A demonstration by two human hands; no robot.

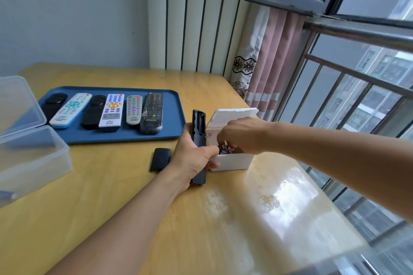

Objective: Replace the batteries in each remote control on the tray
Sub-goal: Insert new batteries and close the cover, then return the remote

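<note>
My left hand (193,154) grips a black remote (199,127) held back side up, with its open battery compartment at the far end looking empty. Its black cover (160,159) lies on the table just left of my hand. My right hand (240,135) reaches down into an open white box (232,161), fingers curled among dark batteries (224,149). Whether it holds one I cannot tell. A blue tray (125,135) at the left holds several remotes side by side.
A clear plastic box (31,156) with its lid raised stands at the table's left edge. The wooden table (125,203) runs to a window with a metal railing (357,78) on the right. A pink curtain (272,56) hangs behind the white box.
</note>
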